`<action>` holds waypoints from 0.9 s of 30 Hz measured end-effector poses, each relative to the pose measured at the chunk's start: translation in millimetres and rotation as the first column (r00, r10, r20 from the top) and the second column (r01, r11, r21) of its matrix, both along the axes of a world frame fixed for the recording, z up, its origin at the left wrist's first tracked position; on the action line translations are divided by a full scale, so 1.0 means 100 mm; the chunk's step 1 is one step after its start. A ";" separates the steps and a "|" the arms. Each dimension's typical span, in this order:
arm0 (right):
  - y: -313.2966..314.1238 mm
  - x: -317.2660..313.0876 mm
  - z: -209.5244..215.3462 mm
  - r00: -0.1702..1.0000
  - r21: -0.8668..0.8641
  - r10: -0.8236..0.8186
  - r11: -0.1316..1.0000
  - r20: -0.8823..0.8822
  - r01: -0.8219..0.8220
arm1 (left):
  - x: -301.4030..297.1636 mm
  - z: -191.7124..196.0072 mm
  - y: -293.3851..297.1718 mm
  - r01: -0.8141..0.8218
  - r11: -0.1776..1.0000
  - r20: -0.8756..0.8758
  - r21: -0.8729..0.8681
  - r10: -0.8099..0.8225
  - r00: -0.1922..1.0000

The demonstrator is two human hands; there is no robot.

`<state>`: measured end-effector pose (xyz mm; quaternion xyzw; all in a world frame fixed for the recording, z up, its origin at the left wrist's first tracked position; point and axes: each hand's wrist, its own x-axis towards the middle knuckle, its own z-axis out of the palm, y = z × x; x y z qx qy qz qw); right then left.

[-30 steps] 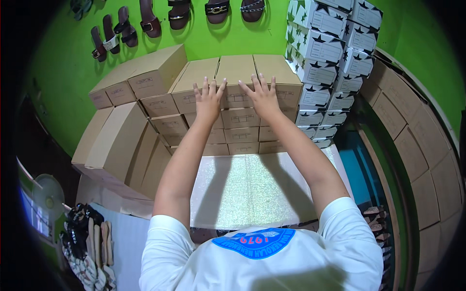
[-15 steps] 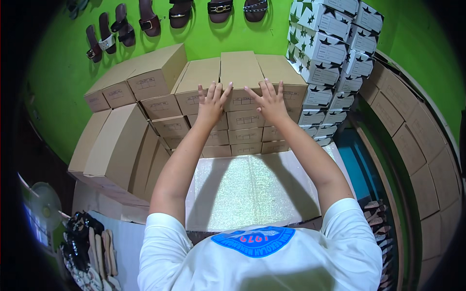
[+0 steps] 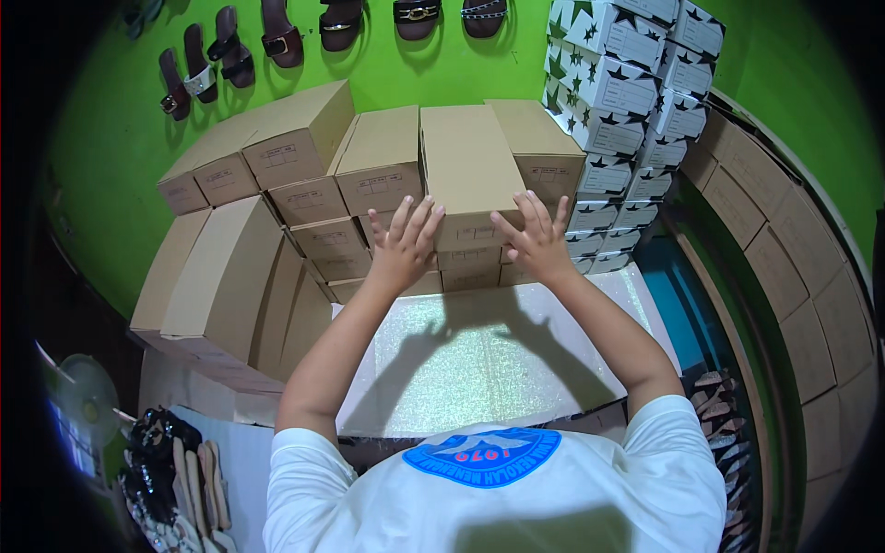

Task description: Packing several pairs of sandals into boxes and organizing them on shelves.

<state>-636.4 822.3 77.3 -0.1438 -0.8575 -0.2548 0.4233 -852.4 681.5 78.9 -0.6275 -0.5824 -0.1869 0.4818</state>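
Head view: hands [image 3: 470, 241] on brown box [image 3: 468, 175]

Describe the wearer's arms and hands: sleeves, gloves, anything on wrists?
Both arms are bare from short white T-shirt sleeves down. Left hand and right hand are bare: no gloves, and no watch, band or ring that I can make out. The shirt carries a blue round print near the collar.

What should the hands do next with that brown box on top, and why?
Probably push the top brown box a little further back. Both the left hand and right hand press flat on its front end, and that end seems to stick out nearer than the neighbouring boxes.
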 end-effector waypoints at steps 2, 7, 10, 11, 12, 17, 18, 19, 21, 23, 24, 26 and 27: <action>-0.09 0.12 -0.04 0.999 0.050 0.039 0.998 -0.015 -0.038 | 0.02 -0.06 -0.10 0.062 0.998 0.008 -0.024 -0.062 0.998; -0.21 0.46 -0.10 0.983 0.050 0.184 0.982 -0.002 -0.183 | -0.05 -0.09 -0.23 0.328 0.944 0.071 -0.038 -0.325 0.943; -0.28 0.71 -0.18 0.970 -0.003 0.243 0.970 -0.013 -0.243 | -0.15 -0.04 -0.26 0.295 0.948 0.105 -0.117 -0.284 0.953; -0.33 0.80 -0.19 0.970 -0.011 0.244 0.970 -0.008 -0.244 | -0.17 -0.02 -0.26 0.295 0.948 0.114 -0.121 -0.282 0.953; -0.39 0.90 -0.22 0.967 -0.033 0.255 0.966 -0.011 -0.255 | -0.20 -0.02 -0.26 0.296 0.948 0.161 -0.116 -0.276 0.947; -0.70 1.32 -0.26 0.947 -0.050 0.321 0.946 0.008 -0.320 | -0.24 0.02 -0.27 0.341 0.933 0.171 -0.116 -0.320 0.932; -0.75 1.38 -0.24 0.931 -0.093 0.365 0.928 0.023 -0.361 | -0.23 0.02 -0.27 0.370 0.922 0.158 -0.118 -0.350 0.923; -0.78 1.43 -0.25 0.912 -0.138 0.409 0.905 0.034 -0.401 | -0.21 0.01 -0.29 0.376 0.918 0.174 -0.128 -0.353 0.919; -0.81 1.52 -0.34 0.896 -0.198 0.441 0.884 0.046 -0.424 | -0.13 -0.05 -0.34 0.398 0.884 0.149 -0.244 -0.372 0.916; -0.80 1.55 -0.39 0.914 -0.254 0.384 0.905 0.135 -0.342 | -0.06 -0.26 -0.45 0.416 0.877 0.204 -0.239 -0.374 0.905; -0.76 1.55 -0.44 0.933 -0.285 0.325 0.919 0.155 -0.273 | -0.06 -0.38 -0.51 0.383 0.885 0.251 -0.266 -0.319 0.914; -0.63 1.49 -0.70 0.958 -0.368 0.240 0.915 0.160 -0.167 | -0.05 -0.70 -0.66 0.328 0.895 0.317 -0.302 -0.230 0.920; -0.59 1.47 -0.87 0.973 -0.433 0.159 0.899 0.169 -0.072 | -0.01 -0.89 -0.74 0.334 0.890 0.325 -0.309 -0.231 0.917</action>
